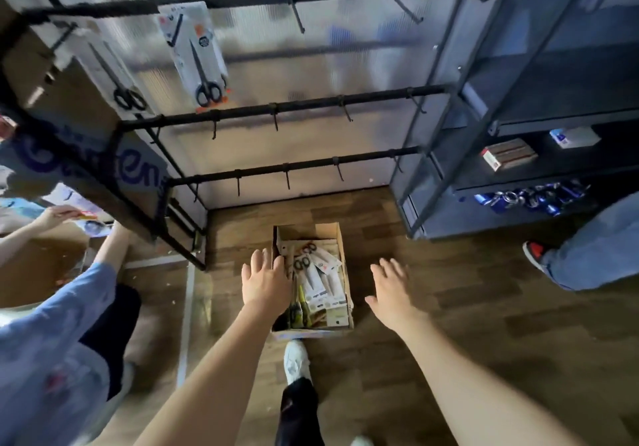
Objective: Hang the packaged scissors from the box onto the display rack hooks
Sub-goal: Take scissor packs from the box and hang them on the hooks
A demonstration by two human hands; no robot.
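Now both hands spread above box

Large purple cursive lettering runs across the cardboard panel at the left; it is blurred and only a possible "en" ending shows. Print on the scissors packages is too small to read.

We see both of our forearms bare from the lower edge of the frame up to the left hand and the right hand, with no sleeves, watch or rings showing. Lower centre, we wear dark trousers and a white shoe; a second pale shoe tip peeks in at the bottom edge.
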